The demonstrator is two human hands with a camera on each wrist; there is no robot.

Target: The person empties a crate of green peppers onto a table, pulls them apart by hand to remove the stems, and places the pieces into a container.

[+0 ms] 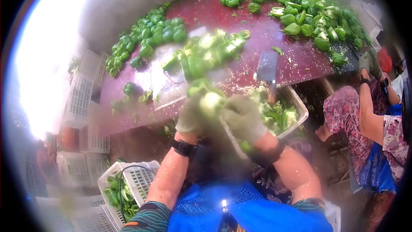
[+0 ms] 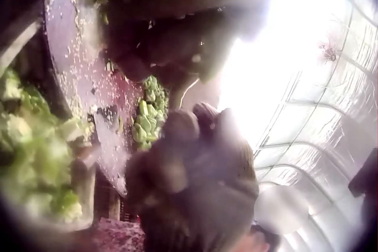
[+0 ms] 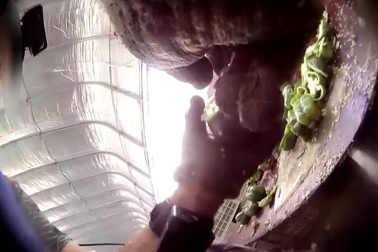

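Both hands wear pale, dirty work gloves and meet in front of the body at the table's near edge. The left hand [image 1: 189, 116] grips a green bell pepper [image 1: 212, 103], opened with its pale inside showing, blurred in the head view. Curled fingers of the right hand [image 1: 243, 118] are at the pepper's right side. Dark shade hides much of the pepper in both wrist views. Just beyond the hands lies a heap of cut peppers [image 1: 214, 49]. A cleaver [image 1: 267, 68] rests on the red table [image 1: 300, 66], its handle over the near edge.
A white crate [image 1: 302, 114] of pepper scraps stands below the right hand. Another crate [image 1: 139, 182] with green peppers is at lower left. Whole and cut peppers [image 1: 296, 0] pile along the far side. At right, another person's gloved hands [image 1: 369, 64] work at the table.
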